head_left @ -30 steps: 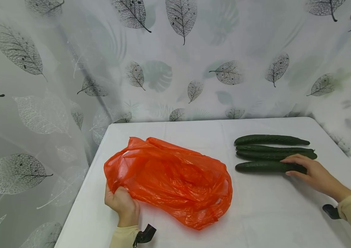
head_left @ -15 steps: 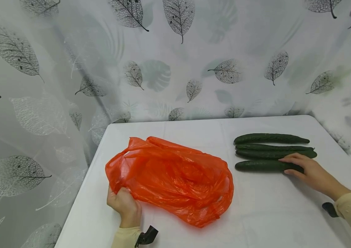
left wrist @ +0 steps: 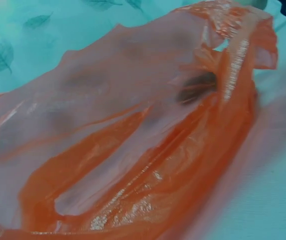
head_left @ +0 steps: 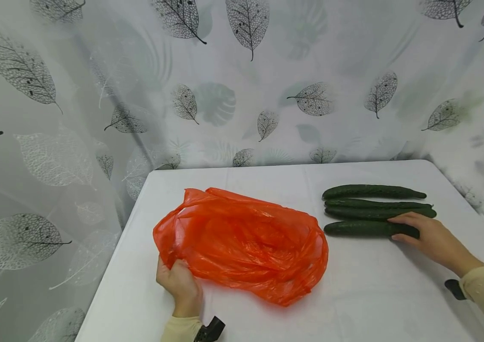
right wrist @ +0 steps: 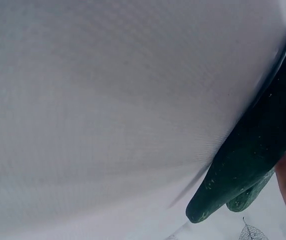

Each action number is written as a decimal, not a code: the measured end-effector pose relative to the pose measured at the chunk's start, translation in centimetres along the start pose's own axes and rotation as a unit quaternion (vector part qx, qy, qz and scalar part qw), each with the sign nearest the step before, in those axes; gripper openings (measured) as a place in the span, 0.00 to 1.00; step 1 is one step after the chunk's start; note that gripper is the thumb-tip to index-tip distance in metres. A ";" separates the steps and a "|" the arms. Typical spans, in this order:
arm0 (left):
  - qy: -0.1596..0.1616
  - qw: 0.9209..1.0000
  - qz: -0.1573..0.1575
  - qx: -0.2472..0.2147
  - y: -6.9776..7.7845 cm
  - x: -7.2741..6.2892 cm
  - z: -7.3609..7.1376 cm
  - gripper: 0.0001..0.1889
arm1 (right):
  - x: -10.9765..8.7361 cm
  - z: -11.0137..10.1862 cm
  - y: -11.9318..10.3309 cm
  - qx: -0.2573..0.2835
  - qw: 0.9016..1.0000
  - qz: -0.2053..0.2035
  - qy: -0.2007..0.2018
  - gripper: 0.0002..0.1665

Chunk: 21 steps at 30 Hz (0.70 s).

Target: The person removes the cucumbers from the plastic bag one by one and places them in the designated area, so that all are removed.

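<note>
An orange-red plastic bag (head_left: 246, 242) lies crumpled over the left half of the table. My left hand (head_left: 182, 287) grips its near left edge, the fingertips hidden under the film. The bag (left wrist: 132, 165) fills most of the left wrist view. On the right, my right hand (head_left: 432, 240) holds the nearest cucumber (head_left: 357, 228) by its right end, thumb on the near side and fingers over the far side. This cucumber (right wrist: 253, 145) still lies on the table. Just behind it are two cucumbers side by side (head_left: 366, 213) and one more cucumber (head_left: 372, 191) farthest back.
A white cloth covers the table (head_left: 267, 178). Behind and to the left hangs a pale curtain (head_left: 246, 95) with a leaf print. A strip of bare tabletop lies between the bag's right end and the near cucumber.
My left hand has shifted slightly right, carrying the bag's left edge with it; the bag's right end now sits closer to the cucumbers. My right hand has hardly moved.
</note>
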<state>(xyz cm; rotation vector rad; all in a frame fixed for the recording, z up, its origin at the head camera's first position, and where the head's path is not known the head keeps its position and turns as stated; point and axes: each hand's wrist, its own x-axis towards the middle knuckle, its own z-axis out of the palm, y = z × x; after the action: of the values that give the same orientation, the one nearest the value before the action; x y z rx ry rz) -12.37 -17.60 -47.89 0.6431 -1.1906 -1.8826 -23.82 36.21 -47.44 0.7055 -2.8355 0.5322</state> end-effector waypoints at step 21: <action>-0.119 0.989 0.091 0.014 2.0 0.1 -0.2 0.51 | 2.1 -3.0 -2.7 0.078 0.995 0.064 -0.022 0.37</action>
<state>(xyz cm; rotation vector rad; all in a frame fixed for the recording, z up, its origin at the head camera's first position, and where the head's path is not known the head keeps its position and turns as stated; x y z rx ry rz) -11.58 -18.20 -46.17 0.3177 -1.3789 -1.8259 -24.07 34.21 -43.38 0.5683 -2.9197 0.7755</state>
